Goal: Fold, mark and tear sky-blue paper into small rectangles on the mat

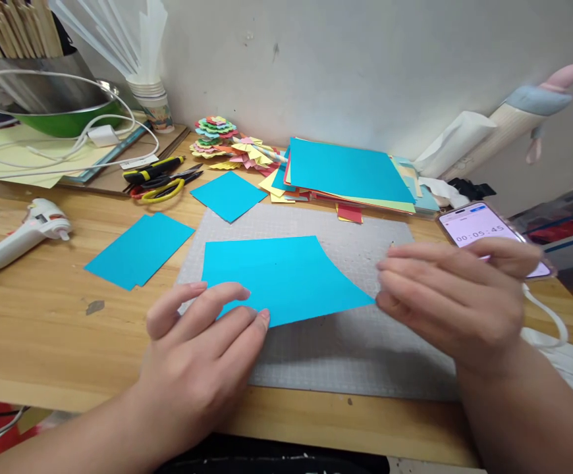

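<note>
A bright blue sheet of paper (286,270) lies on a grey gridded cutting mat (316,359), its right corner curled up. My right hand (454,296) pinches that raised corner between thumb and fingertips. Resting on the sheet's near left part is my left hand (207,349), its fingers apart and pressing lightly on the paper. Another blue square (230,195) touches the mat's far left corner. Farther left, some overlapping blue pieces (141,250) lie on the wooden table.
A stack of coloured paper (350,171) stands by the wall, beside layered paper flowers (215,135). Scissors (168,187), a yellow-black cutter (153,170) and a glue gun (24,234) lie left. A phone (484,227) showing a timer is behind my right hand.
</note>
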Available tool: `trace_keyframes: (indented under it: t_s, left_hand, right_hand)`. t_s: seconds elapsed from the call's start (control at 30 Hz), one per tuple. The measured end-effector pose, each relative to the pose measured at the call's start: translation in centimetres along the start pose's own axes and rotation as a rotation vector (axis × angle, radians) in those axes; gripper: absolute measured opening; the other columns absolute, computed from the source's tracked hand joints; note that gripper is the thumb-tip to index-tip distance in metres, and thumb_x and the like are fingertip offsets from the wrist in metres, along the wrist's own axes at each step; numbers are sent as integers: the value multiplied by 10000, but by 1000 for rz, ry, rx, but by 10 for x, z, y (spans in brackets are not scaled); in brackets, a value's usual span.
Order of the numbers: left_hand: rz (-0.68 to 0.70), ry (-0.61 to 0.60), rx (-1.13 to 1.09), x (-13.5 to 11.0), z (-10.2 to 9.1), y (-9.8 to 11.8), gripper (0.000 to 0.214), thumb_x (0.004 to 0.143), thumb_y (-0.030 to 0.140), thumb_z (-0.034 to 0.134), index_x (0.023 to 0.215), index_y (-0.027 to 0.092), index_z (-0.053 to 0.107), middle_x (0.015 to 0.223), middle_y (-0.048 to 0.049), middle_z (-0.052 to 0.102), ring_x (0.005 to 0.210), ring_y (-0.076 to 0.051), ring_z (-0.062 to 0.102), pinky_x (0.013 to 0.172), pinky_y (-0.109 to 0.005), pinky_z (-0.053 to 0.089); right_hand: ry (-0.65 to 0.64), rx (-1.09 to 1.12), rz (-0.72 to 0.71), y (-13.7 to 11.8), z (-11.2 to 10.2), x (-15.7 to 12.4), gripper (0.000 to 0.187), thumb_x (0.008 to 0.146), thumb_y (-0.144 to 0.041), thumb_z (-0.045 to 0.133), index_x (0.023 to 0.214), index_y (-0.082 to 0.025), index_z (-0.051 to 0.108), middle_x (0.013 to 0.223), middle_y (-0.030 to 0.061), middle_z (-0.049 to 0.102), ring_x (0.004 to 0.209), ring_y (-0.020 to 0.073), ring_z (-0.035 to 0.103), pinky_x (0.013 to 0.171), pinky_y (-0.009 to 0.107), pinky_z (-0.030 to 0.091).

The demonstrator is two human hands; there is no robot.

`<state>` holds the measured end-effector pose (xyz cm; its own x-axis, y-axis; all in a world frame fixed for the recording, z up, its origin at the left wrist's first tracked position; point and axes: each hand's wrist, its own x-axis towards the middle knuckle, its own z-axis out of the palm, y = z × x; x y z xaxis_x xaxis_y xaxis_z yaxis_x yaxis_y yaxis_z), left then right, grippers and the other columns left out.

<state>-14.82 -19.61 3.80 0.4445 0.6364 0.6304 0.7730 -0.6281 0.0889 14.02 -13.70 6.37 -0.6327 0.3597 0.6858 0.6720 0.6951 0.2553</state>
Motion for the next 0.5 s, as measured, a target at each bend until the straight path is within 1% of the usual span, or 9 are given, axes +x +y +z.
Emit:
trace_keyframes:
  t_s: [0.07,0.1,0.17,0.2,0.23,0.27,0.33,0.4,0.5]
  left_hand:
    - [-3,-7,-4,-3,2,0,221,798,22,605,908,204,665,791,37,738,969,-229,652,817,-378,443]
    - [-5,-8,-4,-5,2,-1,226,796,18,605,911,203,666,791,37,738,966,-226,652,815,-374,447]
    - [-11,-5,-7,-8,4,-1,225,796,20,609,910,205,667,787,37,738,960,-222,654,811,-367,451]
    - [-13,-4,-9,-9,4,-1,224,795,25,616,916,206,668,789,36,739,960,-221,654,810,-366,451]
    - [-14,1,-10,-9,5,-1,222,795,32,623,923,207,671,793,37,741,962,-222,653,816,-371,447]
    - [-18,12,-7,-9,5,-1,218,798,40,629,925,212,673,796,39,743,965,-225,652,834,-384,436]
    - [-28,39,2,-7,5,0,207,810,63,634,924,230,680,817,50,748,971,-228,650,872,-408,404]
    - [-38,43,-2,-4,5,3,185,829,109,640,943,247,687,872,56,756,974,-224,648,889,-411,389]
    - [-11,25,-44,2,6,10,165,847,180,649,988,256,690,950,66,755,983,-199,639,905,-388,384]
  right_hand:
    - [58,-48,94,5,-3,0,181,771,-83,685,741,-248,617,702,-39,741,787,212,717,732,406,357]
    - [72,-35,146,5,-3,0,174,782,-82,668,752,-247,621,709,-19,743,789,218,713,754,418,359]
    - [9,91,186,-3,-3,2,87,838,-163,633,814,-247,636,790,17,760,831,237,708,798,447,359]
    - [-54,188,154,-10,-1,3,37,869,-223,614,858,-244,643,848,26,767,862,242,708,814,454,361]
    - [-113,261,104,-18,1,4,76,883,-301,614,902,-238,650,908,30,768,898,248,706,829,457,362]
    - [-138,293,59,-26,3,5,116,879,-325,631,937,-228,654,945,26,768,922,241,705,839,447,366]
    - [-128,322,21,-43,9,5,66,886,-220,630,945,-222,659,947,-8,770,928,193,706,838,400,378]
    - [-111,344,14,-54,13,5,116,898,-131,590,930,-216,663,935,-22,772,911,157,708,824,367,393]
    - [-96,376,-4,-63,15,4,123,911,-113,564,911,-178,668,932,7,774,920,164,707,816,363,412]
